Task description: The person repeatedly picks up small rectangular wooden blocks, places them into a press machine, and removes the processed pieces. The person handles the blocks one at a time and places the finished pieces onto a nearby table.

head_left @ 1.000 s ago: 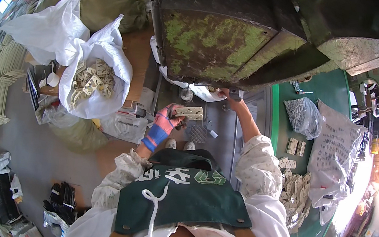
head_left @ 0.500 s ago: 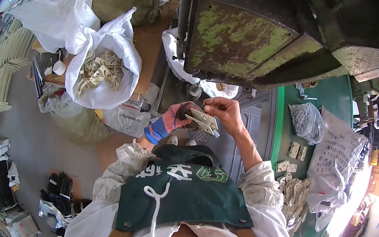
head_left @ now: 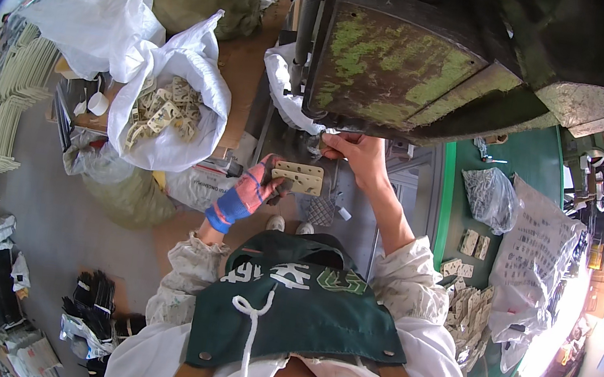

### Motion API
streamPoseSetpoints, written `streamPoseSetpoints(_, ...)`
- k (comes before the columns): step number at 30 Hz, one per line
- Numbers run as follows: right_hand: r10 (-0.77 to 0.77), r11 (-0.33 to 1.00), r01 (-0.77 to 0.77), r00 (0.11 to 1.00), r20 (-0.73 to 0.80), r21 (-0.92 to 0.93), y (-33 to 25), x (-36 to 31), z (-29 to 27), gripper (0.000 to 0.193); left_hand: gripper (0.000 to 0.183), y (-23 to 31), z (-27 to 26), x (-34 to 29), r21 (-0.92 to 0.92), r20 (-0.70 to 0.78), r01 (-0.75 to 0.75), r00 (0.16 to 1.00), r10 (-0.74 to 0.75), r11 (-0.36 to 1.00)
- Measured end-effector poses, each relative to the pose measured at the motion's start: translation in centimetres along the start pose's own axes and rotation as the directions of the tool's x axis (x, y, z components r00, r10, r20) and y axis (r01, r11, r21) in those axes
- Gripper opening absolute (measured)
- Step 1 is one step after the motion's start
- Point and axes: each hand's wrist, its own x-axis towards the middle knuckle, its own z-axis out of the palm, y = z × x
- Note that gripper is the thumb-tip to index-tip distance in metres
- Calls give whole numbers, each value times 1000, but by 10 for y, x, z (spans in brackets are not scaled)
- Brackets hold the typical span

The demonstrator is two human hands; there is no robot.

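Observation:
My left hand (head_left: 249, 187), in a pink and blue glove with dark fingertips, is closed on cream perforated plates (head_left: 299, 178). They lie face up, one edge beside the other, below the machine head. My bare right hand (head_left: 359, 158) is up at the work spot under the machine, thumb and fingers pinched together. Whatever sits between those fingertips is too small and shaded to make out.
A dark machine head (head_left: 396, 70) with worn green paint hangs ahead. On the left stands an open white sack (head_left: 208, 117) of similar plates. The green table (head_left: 458, 233) on the right bears loose plates (head_left: 466, 312) and a clear bag of small parts (head_left: 488, 195).
My left hand has moved slightly left and turned the plates from fanned and tilted to face up. My right hand has left the plates and moved up toward the machine.

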Motion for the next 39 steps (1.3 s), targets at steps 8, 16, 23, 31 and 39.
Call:
streamPoseSetpoints(8,-172,961,192,979,113,-198,-12,-36,-18,43,22,29,31,37,-77,-129,21,991,-31,997)
streamPoseSetpoints(16,-70,974,69,998,3,-216,-27,-28,-8,40,40,34,19,55,-241,34,-61,997,72,969)
streamPoseSetpoints(23,-41,981,46,999,32,-189,-28,-15,-13,39,18,48,29,68,299,-174,-22,982,77,954)
streamPoseSetpoints(31,197,980,-191,973,123,-56,-8,14,-37,32,18,4,38,72,-47,-280,14,960,-26,999)
streamPoseSetpoints(39,-407,472,434,880,246,-767,146,133,-110,24,26,13,38,73,-405,-176,262,918,-356,876)
